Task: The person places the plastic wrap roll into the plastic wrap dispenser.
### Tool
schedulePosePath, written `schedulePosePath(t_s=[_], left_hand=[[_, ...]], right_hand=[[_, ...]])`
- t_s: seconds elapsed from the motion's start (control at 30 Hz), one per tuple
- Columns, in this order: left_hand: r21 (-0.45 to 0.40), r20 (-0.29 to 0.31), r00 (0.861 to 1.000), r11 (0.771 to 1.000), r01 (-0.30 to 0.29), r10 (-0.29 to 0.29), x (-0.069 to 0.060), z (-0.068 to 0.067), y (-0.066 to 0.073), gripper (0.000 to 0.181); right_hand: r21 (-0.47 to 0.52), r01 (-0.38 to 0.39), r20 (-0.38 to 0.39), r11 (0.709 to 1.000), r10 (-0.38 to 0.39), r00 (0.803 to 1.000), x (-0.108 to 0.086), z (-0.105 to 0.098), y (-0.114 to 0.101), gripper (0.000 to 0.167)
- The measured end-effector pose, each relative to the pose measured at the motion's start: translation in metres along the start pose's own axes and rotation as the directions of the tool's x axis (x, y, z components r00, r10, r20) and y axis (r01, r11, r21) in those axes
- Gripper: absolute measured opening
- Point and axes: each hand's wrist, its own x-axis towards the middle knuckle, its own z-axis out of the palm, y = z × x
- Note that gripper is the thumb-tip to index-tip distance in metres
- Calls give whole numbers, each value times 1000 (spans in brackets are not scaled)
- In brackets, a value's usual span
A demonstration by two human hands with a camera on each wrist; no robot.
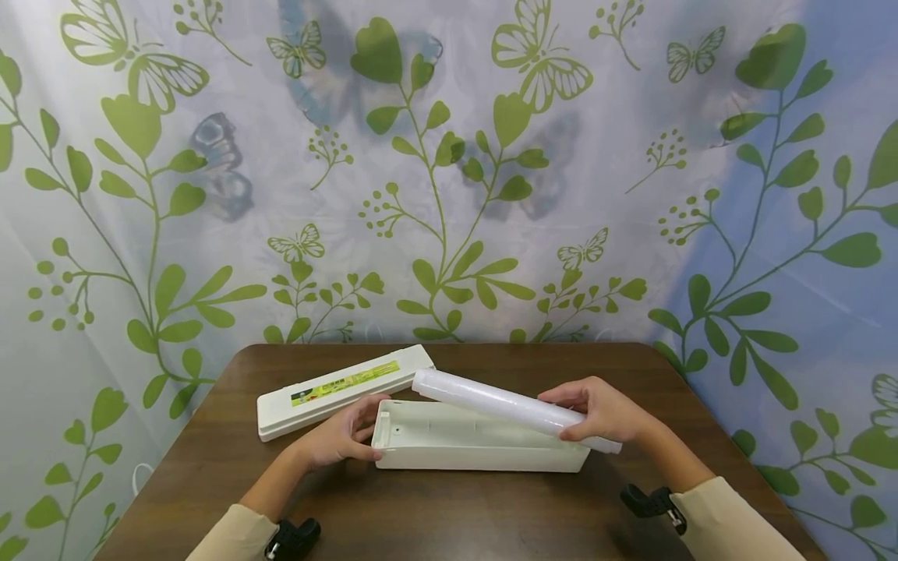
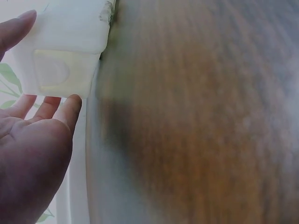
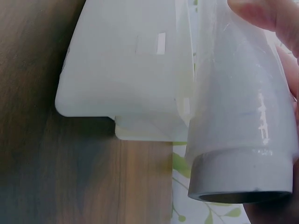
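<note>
A white, open-topped long box (image 1: 484, 458) lies lengthwise on the table. My left hand (image 1: 335, 438) grips its left end, thumb at the near corner and fingers round the far side; the left wrist view shows that end wall (image 2: 65, 72) between thumb and fingers. My right hand (image 1: 609, 411) holds a roll of clear plastic wrap (image 1: 491, 399) near its right end. The roll slants over the box, its left end higher and farther back, its right end jutting past the box's right corner. In the right wrist view, the roll's hollow core end (image 3: 240, 175) shows beside the box.
Behind the box and to its left, a long white lid (image 1: 344, 389) with a yellow-green label rests on the brown wooden table (image 1: 449, 514). A curtain (image 1: 449, 195) printed with green leaves and butterflies hangs behind the table's far edge.
</note>
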Motion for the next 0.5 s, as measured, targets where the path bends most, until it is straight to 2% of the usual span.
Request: schedulePosePath(t_s=[0.2, 0.5], left_hand=[[-2, -3, 1000, 1000, 12, -12, -1, -2, 1, 102], [13, -1, 1000, 1000, -1, 1, -1, 0, 2, 99]], right_hand=[[2, 22, 39, 1000, -22, 999, 9, 1, -2, 55], [11, 65, 107, 998, -66, 992, 22, 2, -1, 52]])
